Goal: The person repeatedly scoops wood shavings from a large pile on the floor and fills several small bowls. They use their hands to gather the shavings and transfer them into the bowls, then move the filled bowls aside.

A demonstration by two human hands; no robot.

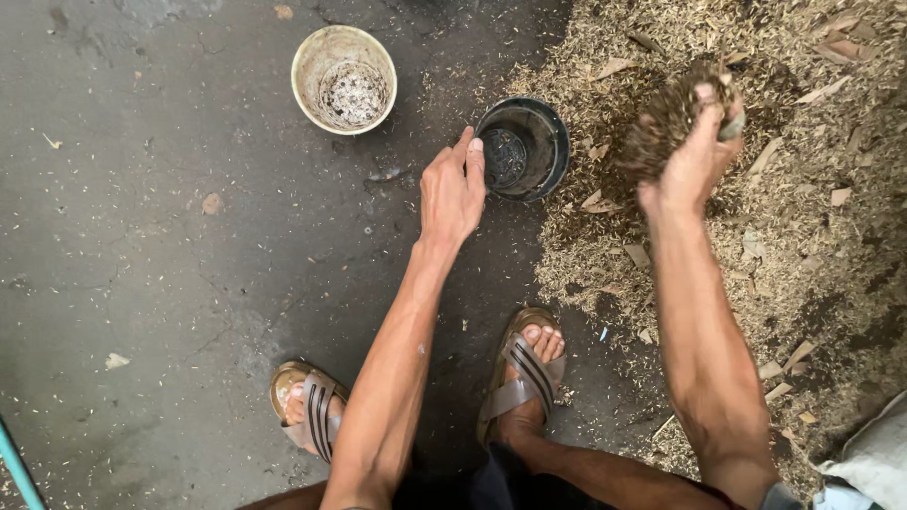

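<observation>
- One cream plastic bucket (343,77), round and grimy, stands on the grey concrete floor (142,236), well to the left of the pot and apart from it, with a dusting of dark grit in its bottom.
- The left hand (452,194) pinches the near left rim of the one black round plastic pot (522,148), thumb and fingers closed on its edge. The pot looks light and fairly stiff, so the rim seems the natural place to hold it steady; it sits upright at the border of the heap.
- Two feet in brown strapped sandals (524,373) are planted below the pot.
- The right hand (694,151), to the right of the pot and raised, is closed around a clump of brown fibrous husk (666,118). That stuff looks dry, loose and very light; I'd judge it crumbles and spills unless cupped firmly.
- One broad heap of the same chaff and wood chips (803,217) spreads right of the pot.
</observation>
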